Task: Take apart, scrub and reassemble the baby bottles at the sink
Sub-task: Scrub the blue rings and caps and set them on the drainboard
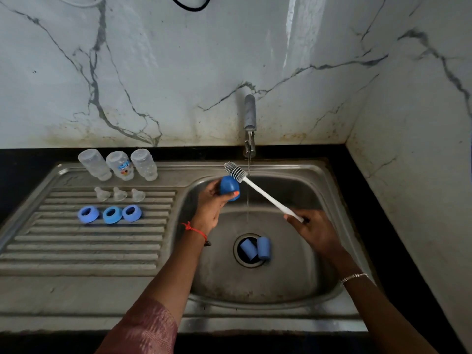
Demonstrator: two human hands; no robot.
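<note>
The left hand [212, 203] grips a blue cap [229, 187]; right hand [316, 231], blurred, seemingly grips brush [265, 194].

The single view came from a camera worn on the person's head, facing forward and steeply down over the sink [301, 190]. It sat near. Both forearms rose from the bottom edge, and the left hand [212, 203] and right hand [315, 231] fell around mid-frame. The wide lens took in the drainboard [84, 241] at left and the tap [249, 112] above centre. It also caught the marble wall [178, 60] behind, which bent round at right. The straight edges seemed bowed, probably by the lens.
</note>
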